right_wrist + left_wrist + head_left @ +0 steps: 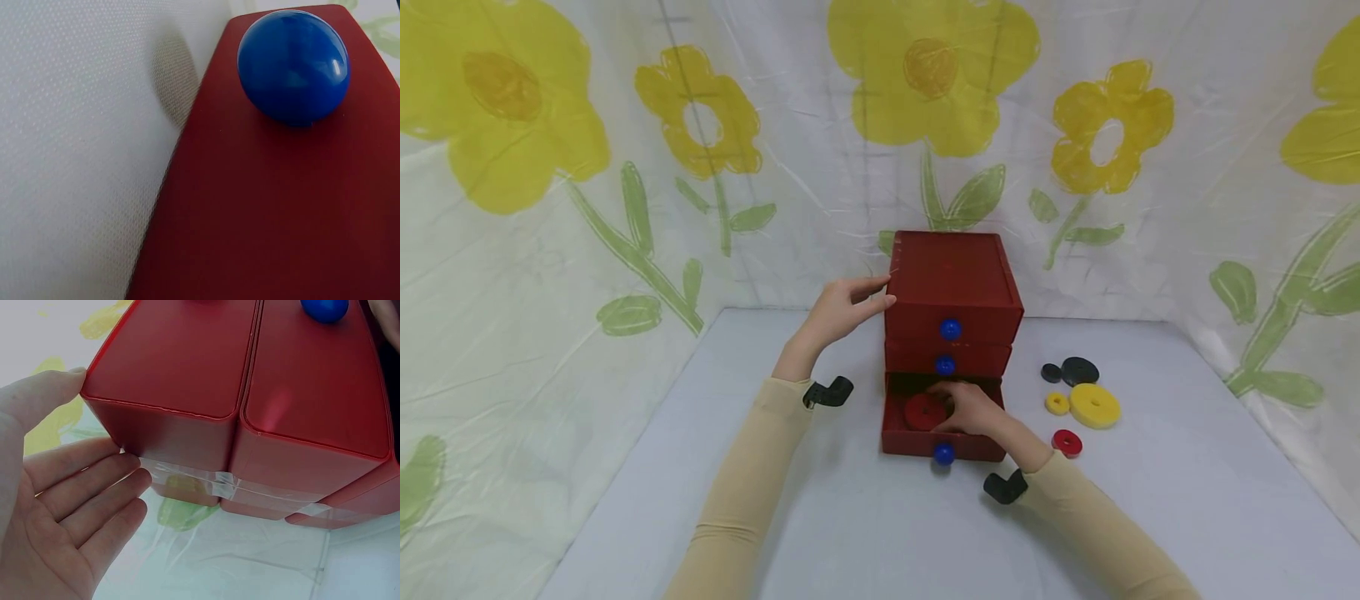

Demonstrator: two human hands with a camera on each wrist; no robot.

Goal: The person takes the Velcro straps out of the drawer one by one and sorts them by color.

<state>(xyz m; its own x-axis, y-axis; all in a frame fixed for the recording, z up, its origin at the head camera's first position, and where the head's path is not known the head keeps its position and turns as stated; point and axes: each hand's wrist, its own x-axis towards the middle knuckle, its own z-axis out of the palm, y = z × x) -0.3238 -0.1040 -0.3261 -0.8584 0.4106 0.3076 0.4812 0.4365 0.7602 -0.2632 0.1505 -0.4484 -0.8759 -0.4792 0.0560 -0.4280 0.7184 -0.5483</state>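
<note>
A red cabinet (955, 271) of stacked drawers with blue knobs stands on the table. Its bottom drawer (902, 443) is pulled out. Inside that drawer is a large red disc (922, 412); my right hand (970, 410) reaches in from the right and grips the disc's right edge between thumb and fingers. My left hand (842, 312) rests against the cabinet's upper left side, fingers nearly straight, thumb at the front corner; the palm (56, 550) shows in the left wrist view. In the right wrist view the drawer front with its blue knob (294, 69) hides the right hand.
Right of the cabinet lie a large black disc (1079, 372), a small black disc (1051, 372), a large yellow disc (1094, 406), a small yellow ring (1057, 403) and a small red ring (1067, 443). Behind hangs a white flowered curtain (805, 208). Clear tape (225, 484) runs along the cabinet's side.
</note>
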